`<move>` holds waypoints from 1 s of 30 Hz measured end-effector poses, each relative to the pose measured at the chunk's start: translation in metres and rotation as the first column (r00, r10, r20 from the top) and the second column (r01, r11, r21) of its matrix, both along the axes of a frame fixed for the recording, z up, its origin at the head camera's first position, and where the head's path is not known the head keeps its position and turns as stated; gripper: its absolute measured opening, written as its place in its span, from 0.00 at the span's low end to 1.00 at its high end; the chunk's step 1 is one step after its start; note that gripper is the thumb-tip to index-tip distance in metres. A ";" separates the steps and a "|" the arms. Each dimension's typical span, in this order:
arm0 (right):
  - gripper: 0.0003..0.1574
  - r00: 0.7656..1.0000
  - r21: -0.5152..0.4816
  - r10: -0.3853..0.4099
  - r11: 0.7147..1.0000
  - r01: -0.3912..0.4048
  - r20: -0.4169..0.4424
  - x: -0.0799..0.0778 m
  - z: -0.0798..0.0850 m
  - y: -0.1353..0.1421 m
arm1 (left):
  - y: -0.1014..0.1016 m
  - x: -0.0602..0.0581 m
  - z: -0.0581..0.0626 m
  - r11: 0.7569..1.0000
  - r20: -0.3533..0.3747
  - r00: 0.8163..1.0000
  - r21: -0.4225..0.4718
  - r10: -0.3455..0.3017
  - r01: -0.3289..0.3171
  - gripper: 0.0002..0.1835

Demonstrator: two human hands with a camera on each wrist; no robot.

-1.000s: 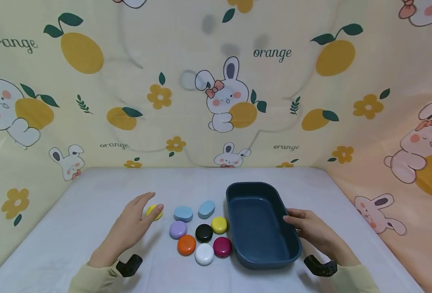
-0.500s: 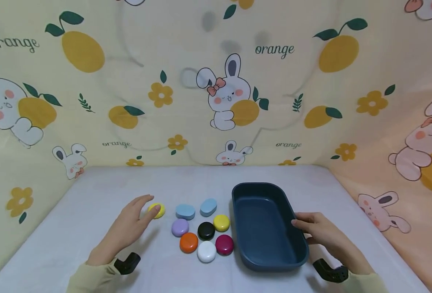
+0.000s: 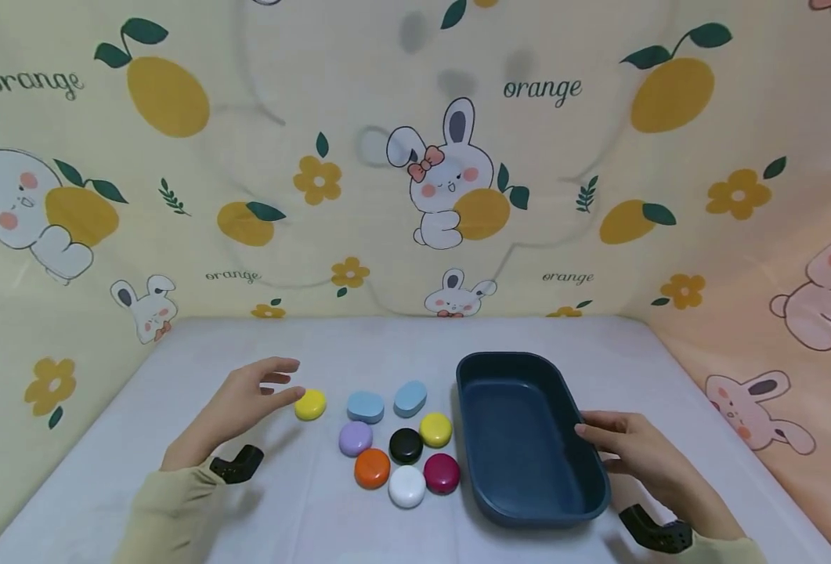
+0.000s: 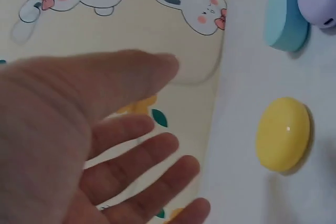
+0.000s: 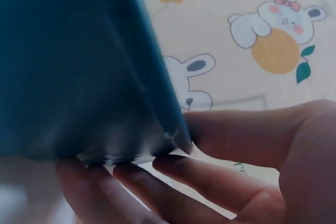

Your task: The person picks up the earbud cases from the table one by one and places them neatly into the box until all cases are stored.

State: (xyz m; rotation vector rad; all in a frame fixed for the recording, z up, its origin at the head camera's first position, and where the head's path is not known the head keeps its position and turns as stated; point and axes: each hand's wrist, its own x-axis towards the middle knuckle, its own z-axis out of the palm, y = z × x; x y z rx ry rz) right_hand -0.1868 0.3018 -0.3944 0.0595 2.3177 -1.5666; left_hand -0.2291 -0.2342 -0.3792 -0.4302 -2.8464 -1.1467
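Note:
A deep, dark blue rectangular tray point(image 3: 528, 439) with rounded corners stands right of the middle, with nothing inside it. My right hand point(image 3: 637, 454) holds its right wall, thumb at the rim and fingers against the outside, as the right wrist view shows point(image 5: 231, 177). On the left, my left hand point(image 3: 246, 403) hovers with fingers spread and loosely bent, holding nothing. Its thumb tip is beside a glossy yellow disc point(image 3: 310, 405); in the left wrist view this yellow disc point(image 4: 283, 135) lies apart from the hand.
Left of the tray lie two light blue ovals point(image 3: 365, 407) and a cluster of glossy discs: lilac point(image 3: 355, 439), black point(image 3: 406, 446), yellow point(image 3: 435, 430), orange point(image 3: 372, 468), white point(image 3: 406, 486) and maroon point(image 3: 442, 474). A printed cloth hangs behind the white tabletop point(image 3: 302, 517).
My right hand has shifted the tray slightly to the right, away from the discs. My left hand has drawn back left from the lone yellow disc, which shows more fully. The head view has turned slightly.

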 end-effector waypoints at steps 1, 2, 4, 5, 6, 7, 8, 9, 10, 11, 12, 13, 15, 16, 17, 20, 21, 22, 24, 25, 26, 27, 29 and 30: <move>0.41 1.000 -0.001 -0.007 1.000 0.007 0.003 0.001 -0.001 0.000 | -0.001 -0.001 -0.001 1.000 0.005 1.000 0.010 0.001 -0.001 0.27; 0.41 1.000 -0.003 -0.014 1.000 0.014 0.006 0.001 -0.001 0.001 | -0.002 -0.002 -0.004 1.000 0.009 1.000 0.014 -0.002 0.002 0.27; 0.41 1.000 -0.006 -0.027 1.000 0.027 0.006 0.002 -0.002 0.001 | -0.004 -0.004 -0.009 1.000 0.018 1.000 0.022 -0.012 0.012 0.27; 0.41 0.999 -0.009 -0.032 0.999 0.032 0.004 0.003 -0.002 0.001 | -0.005 -0.005 -0.012 1.000 0.023 1.000 0.024 -0.017 0.017 0.27; 0.41 0.999 -0.008 -0.036 0.999 0.036 0.003 0.003 -0.003 0.002 | -0.007 -0.006 -0.015 0.999 0.028 0.999 0.026 -0.023 0.022 0.28; 0.40 0.999 -0.012 -0.043 0.999 0.043 0.005 0.003 -0.003 0.002 | -0.008 -0.007 -0.018 0.999 0.032 0.999 0.025 -0.031 0.031 0.28; 0.40 0.999 -0.015 -0.050 0.999 0.050 0.007 0.004 -0.003 0.002 | -0.009 -0.008 -0.020 0.999 0.035 0.999 0.026 -0.040 0.039 0.29; 0.40 0.998 -0.019 -0.056 0.998 0.056 0.010 0.004 -0.003 0.001 | -0.010 -0.009 -0.023 0.999 0.040 0.998 0.027 -0.048 0.047 0.30; 0.40 0.998 -0.023 -0.060 0.998 0.060 0.015 0.004 -0.003 0.001 | -0.011 -0.010 -0.025 0.999 0.046 0.998 0.023 -0.051 0.050 0.31; 0.40 0.998 -0.023 -0.064 0.998 0.064 0.018 0.004 -0.003 0.001 | -0.012 -0.011 -0.028 0.998 0.053 0.997 0.020 -0.055 0.054 0.32; 0.40 0.998 -0.025 -0.066 0.997 0.067 0.021 0.003 -0.003 0.000 | -0.013 -0.012 -0.029 0.998 0.058 0.996 0.019 -0.066 0.065 0.33; 0.39 0.997 -0.026 -0.071 0.997 0.071 0.022 0.003 -0.002 0.000 | -0.013 -0.013 -0.031 0.997 0.067 0.995 0.021 -0.072 0.071 0.34; 0.39 0.997 -0.023 -0.075 0.997 0.075 0.024 0.002 -0.002 -0.001 | -0.013 -0.014 -0.033 0.997 0.092 0.993 0.024 -0.076 0.074 0.36; 0.39 0.997 -0.022 -0.076 0.997 0.077 0.024 0.002 -0.002 -0.001 | -0.013 -0.015 -0.034 0.997 0.103 0.991 0.026 -0.080 0.077 0.37; 0.39 0.997 -0.021 -0.079 0.997 0.079 0.024 0.002 -0.001 -0.001 | -0.013 -0.016 -0.035 0.996 0.112 0.990 0.028 -0.084 0.082 0.37; 0.39 0.995 -0.025 -0.091 0.995 0.092 0.029 0.003 -0.002 -0.002 | -0.012 -0.018 -0.038 0.996 0.132 0.987 0.026 -0.091 0.088 0.40; 0.40 0.995 -0.025 -0.093 0.995 0.094 0.029 0.003 -0.003 -0.002 | -0.012 -0.019 -0.040 0.996 0.134 0.987 0.025 -0.093 0.091 0.40; 0.40 0.995 -0.028 -0.096 0.995 0.097 0.029 0.003 -0.004 -0.002 | -0.012 -0.019 -0.041 0.995 0.136 0.986 0.025 -0.096 0.093 0.40; 0.40 0.995 -0.032 -0.097 0.995 0.098 0.026 0.003 -0.005 0.000 | -0.011 -0.021 -0.043 0.995 0.138 0.986 0.025 -0.097 0.094 0.41; 0.40 0.995 -0.035 -0.098 0.995 0.098 0.024 0.004 -0.006 0.000 | -0.010 -0.022 -0.043 0.995 0.138 0.986 0.026 -0.096 0.093 0.40; 0.40 0.995 -0.037 -0.098 0.994 0.098 0.022 0.004 -0.006 0.001 | -0.009 -0.023 -0.043 0.995 0.136 0.986 0.027 -0.099 0.096 0.40; 0.40 0.995 -0.039 -0.097 0.994 0.098 0.021 0.004 -0.007 0.002 | -0.008 -0.023 -0.042 0.995 0.134 0.986 0.028 -0.100 0.097 0.40; 0.41 0.995 -0.039 -0.094 0.995 0.094 0.020 0.004 -0.007 0.003 | -0.006 -0.023 -0.044 0.995 0.133 0.987 0.030 -0.093 0.090 0.39; 0.41 0.996 -0.040 -0.092 0.995 0.092 0.021 0.004 -0.007 0.003 | -0.005 -0.023 -0.045 0.996 0.134 0.987 0.026 -0.088 0.085 0.39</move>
